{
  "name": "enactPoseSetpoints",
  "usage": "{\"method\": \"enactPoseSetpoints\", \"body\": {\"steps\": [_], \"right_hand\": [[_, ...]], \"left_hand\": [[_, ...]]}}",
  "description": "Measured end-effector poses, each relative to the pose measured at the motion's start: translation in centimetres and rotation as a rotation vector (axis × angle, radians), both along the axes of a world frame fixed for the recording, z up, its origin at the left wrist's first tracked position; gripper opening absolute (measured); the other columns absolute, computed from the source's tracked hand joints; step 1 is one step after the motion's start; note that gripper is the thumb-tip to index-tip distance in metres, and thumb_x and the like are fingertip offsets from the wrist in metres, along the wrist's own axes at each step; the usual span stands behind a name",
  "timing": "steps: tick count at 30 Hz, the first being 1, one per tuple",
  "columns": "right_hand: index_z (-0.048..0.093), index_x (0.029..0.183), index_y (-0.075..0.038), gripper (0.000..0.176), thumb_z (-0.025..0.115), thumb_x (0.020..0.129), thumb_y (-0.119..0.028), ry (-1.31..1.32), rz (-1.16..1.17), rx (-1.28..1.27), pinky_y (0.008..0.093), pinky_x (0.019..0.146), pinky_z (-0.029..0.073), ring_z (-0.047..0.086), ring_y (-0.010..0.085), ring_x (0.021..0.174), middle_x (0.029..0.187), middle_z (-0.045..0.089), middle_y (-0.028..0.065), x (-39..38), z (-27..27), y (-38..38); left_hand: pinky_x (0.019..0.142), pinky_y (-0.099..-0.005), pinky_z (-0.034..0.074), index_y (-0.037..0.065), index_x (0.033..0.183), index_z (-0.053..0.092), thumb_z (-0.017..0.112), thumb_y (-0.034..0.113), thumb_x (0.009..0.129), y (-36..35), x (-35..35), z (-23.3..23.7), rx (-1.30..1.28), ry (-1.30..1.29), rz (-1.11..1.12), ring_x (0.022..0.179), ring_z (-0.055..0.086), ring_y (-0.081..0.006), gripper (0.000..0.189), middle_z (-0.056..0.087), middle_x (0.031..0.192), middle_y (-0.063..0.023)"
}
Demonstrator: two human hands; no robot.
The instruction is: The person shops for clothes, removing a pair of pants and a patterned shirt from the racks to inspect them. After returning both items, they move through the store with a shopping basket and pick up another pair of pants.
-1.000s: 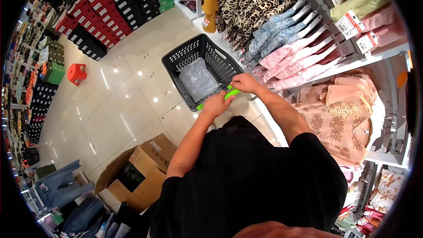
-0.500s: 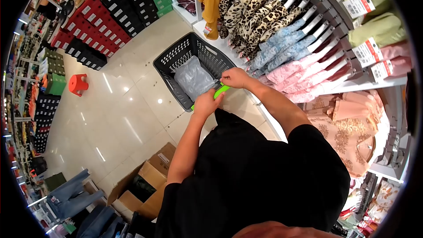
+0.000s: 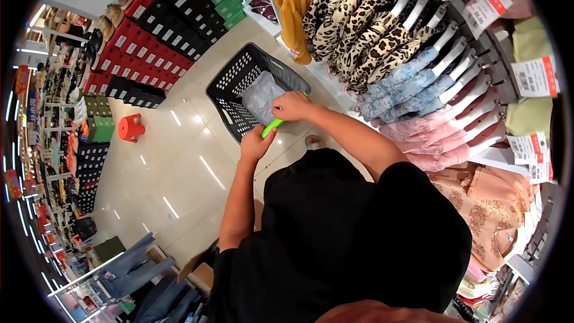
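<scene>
A dark grey perforated basket (image 3: 230,81) stands in front of me at the upper centre, with a crumpled translucent plastic bag (image 3: 260,94) lying inside. Its bright green handle (image 3: 272,127) points toward my body. My left hand (image 3: 256,142) is wrapped round the lower left end of that handle. At the handle's upper right end is my right hand (image 3: 291,106), its fingers closed on the green grip beside the bag.
Leopard, blue and pink garments (image 3: 412,131) hang close on the right. Stacked shoe boxes (image 3: 140,54) stand at the upper left, near a red stool (image 3: 130,127) on the tiled floor (image 3: 179,173). Jeans (image 3: 128,266) hang at the lower left; a cardboard box (image 3: 202,272) is beside them.
Both hands and the green handle have shifted left in view. The basket has turned, and the hanging clothes appear larger and nearer. Most of the cardboard box is now hidden.
</scene>
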State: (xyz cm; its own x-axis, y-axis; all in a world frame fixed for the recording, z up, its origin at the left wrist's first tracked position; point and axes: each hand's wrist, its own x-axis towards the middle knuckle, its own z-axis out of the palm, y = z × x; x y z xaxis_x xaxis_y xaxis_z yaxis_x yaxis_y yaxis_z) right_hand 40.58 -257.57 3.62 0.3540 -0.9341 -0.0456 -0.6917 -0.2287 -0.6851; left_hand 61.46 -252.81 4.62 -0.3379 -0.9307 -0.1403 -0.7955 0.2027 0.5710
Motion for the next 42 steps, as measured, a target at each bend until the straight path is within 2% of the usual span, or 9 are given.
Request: {"method": "enactPoseSetpoints", "body": {"steps": [6, 9, 15, 16, 19, 27, 32, 35, 42], "right_hand": [[0.071, 0.081, -0.010, 0.032, 0.055, 0.084, -0.038, -0.008, 0.020, 0.022, 0.0485, 0.074, 0.051, 0.065, 0.0390, 0.078, 0.080, 0.069, 0.0164, 1.7, 0.1, -4.3], [0.067, 0.073, -0.010, 0.033, 0.056, 0.084, -0.039, -0.062, -0.021, -0.042, 0.0506, 0.066, 0.049, 0.063, 0.0399, 0.070, 0.071, 0.066, 0.0158, 2.7, -0.2, -5.6], [0.067, 0.074, -0.011, 0.033, 0.056, 0.084, -0.040, -0.040, -0.057, 0.027, 0.0511, 0.067, 0.049, 0.063, 0.0404, 0.070, 0.072, 0.066, 0.0158, 4.4, 0.7, -8.3], [0.070, 0.081, -0.010, 0.035, 0.053, 0.085, -0.041, 0.042, -0.045, 0.142, 0.0482, 0.075, 0.051, 0.066, 0.0373, 0.080, 0.084, 0.070, 0.0154, 4.6, 1.4, -8.5], [0.070, 0.081, -0.010, 0.036, 0.052, 0.085, -0.041, 0.075, -0.062, 0.140, 0.0482, 0.075, 0.052, 0.066, 0.0372, 0.081, 0.084, 0.070, 0.0153, 5.7, 0.9, -8.8], [0.069, 0.080, -0.011, 0.034, 0.051, 0.085, -0.040, 0.125, -0.212, 0.196, 0.0486, 0.073, 0.052, 0.066, 0.0366, 0.078, 0.082, 0.070, 0.0139, 8.0, 1.0, -6.8], [0.065, 0.074, -0.010, 0.033, 0.053, 0.087, -0.038, 0.079, -0.308, 0.142, 0.0491, 0.064, 0.051, 0.064, 0.0373, 0.068, 0.071, 0.066, 0.0141, 9.6, 1.4, -5.2], [0.068, 0.081, -0.010, 0.035, 0.050, 0.087, -0.039, 0.077, -0.359, 0.258, 0.0482, 0.071, 0.052, 0.066, 0.0360, 0.076, 0.080, 0.069, 0.0138, 10.9, 1.7, -4.5], [0.070, 0.084, -0.011, 0.035, 0.049, 0.088, -0.039, 0.044, -0.445, 0.261, 0.0487, 0.071, 0.052, 0.067, 0.0360, 0.076, 0.081, 0.069, 0.0137, 13.4, 1.6, -3.0]], "left_hand": [[0.056, -0.0479, 0.047, 0.004, 0.072, 0.057, 0.065, 0.048, 0.086, -4.5, 1.9, -0.4, -0.009, 0.039, 0.017, 0.063, 0.060, -0.0424, 0.047, 0.059, 0.063, -0.0213], [0.055, -0.0464, 0.046, 0.004, 0.071, 0.057, 0.066, 0.047, 0.085, -6.4, 3.1, -0.5, -0.006, 0.015, -0.015, 0.061, 0.059, -0.0414, 0.047, 0.059, 0.062, -0.0202], [0.057, -0.0467, 0.047, 0.004, 0.073, 0.058, 0.068, 0.046, 0.084, -10.2, 5.2, -1.1, -0.078, 0.039, -0.068, 0.065, 0.061, -0.0412, 0.045, 0.060, 0.066, -0.0202], [0.057, -0.0470, 0.048, 0.004, 0.074, 0.059, 0.068, 0.046, 0.084, -10.6, 5.6, -1.2, -0.088, 0.083, -0.096, 0.065, 0.061, -0.0417, 0.044, 0.060, 0.066, -0.0206], [0.055, -0.0474, 0.048, 0.004, 0.074, 0.059, 0.069, 0.045, 0.085, -11.5, 6.5, -0.7, -0.062, 0.083, -0.137, 0.063, 0.061, -0.0424, 0.044, 0.060, 0.065, -0.0210], [0.056, -0.0483, 0.048, 0.003, 0.075, 0.059, 0.066, 0.047, 0.087, -12.4, 8.6, -0.5, 0.052, 0.096, -0.309, 0.063, 0.061, -0.0429, 0.046, 0.060, 0.063, -0.0216], [0.056, -0.0493, 0.047, 0.003, 0.077, 0.059, 0.065, 0.047, 0.087, -13.2, 10.3, -1.1, 0.015, 0.150, -0.415, 0.065, 0.060, -0.0448, 0.046, 0.060, 0.067, -0.0229], [0.056, -0.0497, 0.047, 0.002, 0.077, 0.058, 0.065, 0.045, 0.087, -13.7, 11.3, -0.9, 0.025, 0.092, -0.497, 0.065, 0.060, -0.0448, 0.045, 0.060, 0.067, -0.0229], [0.054, -0.0491, 0.047, 0.002, 0.078, 0.058, 0.067, 0.041, 0.087, -15.2, 13.5, -1.4, 0.019, 0.137, -0.644, 0.061, 0.060, -0.0434, 0.041, 0.060, 0.064, -0.0214]]}}
